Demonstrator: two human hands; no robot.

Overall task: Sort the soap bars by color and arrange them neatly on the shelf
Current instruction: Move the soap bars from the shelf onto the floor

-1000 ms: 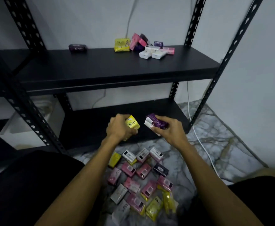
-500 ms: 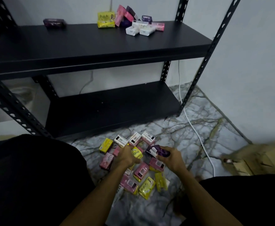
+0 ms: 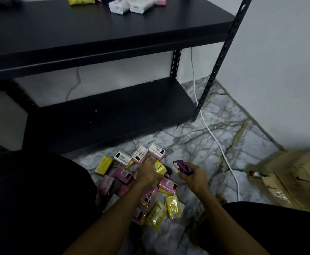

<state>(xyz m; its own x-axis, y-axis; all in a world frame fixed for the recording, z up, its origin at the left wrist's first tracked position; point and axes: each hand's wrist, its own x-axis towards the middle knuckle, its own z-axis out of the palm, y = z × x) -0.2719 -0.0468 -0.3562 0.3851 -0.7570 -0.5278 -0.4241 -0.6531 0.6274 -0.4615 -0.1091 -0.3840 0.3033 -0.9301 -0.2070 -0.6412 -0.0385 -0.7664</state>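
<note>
Several boxed soap bars, pink, yellow and white, lie scattered on the marble floor in front of the black shelf unit. My left hand grips a yellow soap bar low over the pile. My right hand holds a purple soap bar with a white one under it, just right of the pile. On the upper shelf, at the frame's top, sit white soap bars, a yellow one and pink ones.
The lower shelf is bare and dark. A white cable runs down the wall and across the floor on the right. A cardboard box lies at the right edge. My dark-clothed knees flank the pile.
Both hands have dropped from in front of the lower shelf down to the pile on the floor, still holding their bars. The view has tilted down.
</note>
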